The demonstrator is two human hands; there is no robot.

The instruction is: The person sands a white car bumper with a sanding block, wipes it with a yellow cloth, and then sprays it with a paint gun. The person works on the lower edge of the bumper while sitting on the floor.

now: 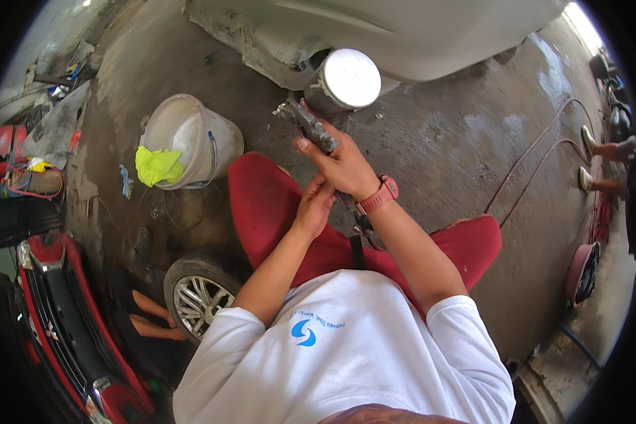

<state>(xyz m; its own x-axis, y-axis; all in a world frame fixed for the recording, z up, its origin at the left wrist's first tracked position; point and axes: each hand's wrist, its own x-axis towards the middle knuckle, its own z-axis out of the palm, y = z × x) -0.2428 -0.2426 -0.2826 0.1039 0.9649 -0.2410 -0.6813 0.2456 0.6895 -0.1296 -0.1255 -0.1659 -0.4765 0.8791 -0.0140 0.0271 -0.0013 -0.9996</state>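
Observation:
My right hand (346,164), with a red watch at its wrist, is closed round a dark, paint-stained spray gun (305,126). The gun's nozzle end points forward and left. Right by the gun is a grey can with a round white lid (353,79); I cannot tell if the two are joined. My left hand (314,208) is closed against the heel of the right, just under the gun's handle, and what its fingers hold is hidden. A dark hose fitting (360,225) shows below my right wrist, over my lap.
A white bucket (222,145) with a yellow-green cloth (157,167) over its rim stands left. Ahead is a pale car body panel (431,35). A wheel (199,297), another person's legs (152,318) and a red car front (71,318) lie left. A hose (526,166) crosses the floor right.

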